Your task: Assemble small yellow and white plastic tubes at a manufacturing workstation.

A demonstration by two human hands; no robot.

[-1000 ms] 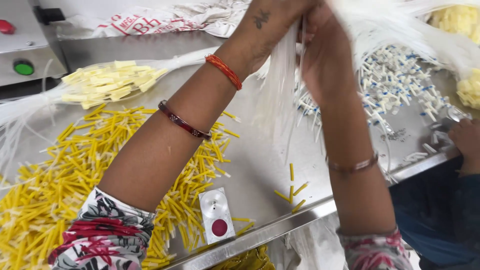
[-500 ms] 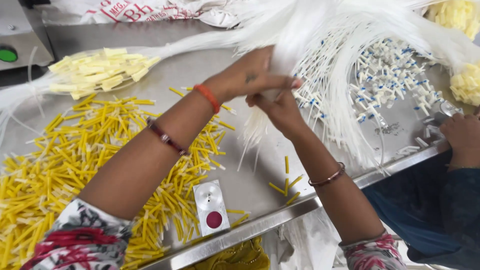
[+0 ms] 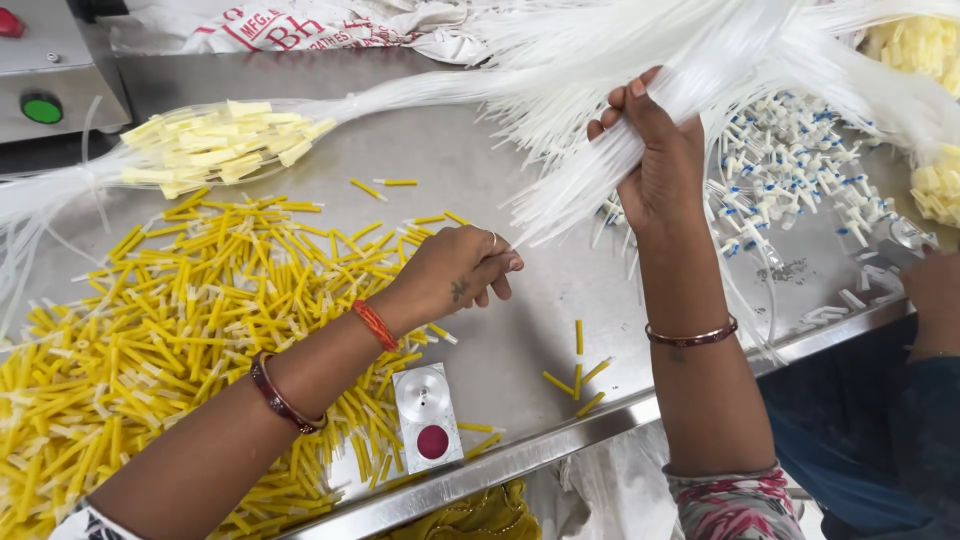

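A scuffed steel desk [image 3: 500,330] with a raised front rim fills the scene under flat, even light; a grey machine [image 3: 50,70] sits at its far corner.

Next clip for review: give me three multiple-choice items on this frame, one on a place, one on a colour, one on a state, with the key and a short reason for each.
1. Where does the loose pile of yellow caps lie on the metal table?
A. near the person's left arm
B. under the blue-tipped parts
C. on the grey machine

2. What colour is the round button on the grey machine?
A. blue
B. green
C. white

3. What is the right hand doing?
A. lying flat on the table
B. gripping a bundle of white tubes
C. holding a small plate

Key: 1 A, the pile spreads beside and under the left forearm. 2 B, the button is plainly green. 3 B, the fingers are closed round the white tubes, while the left hand is loosely curled above the table.
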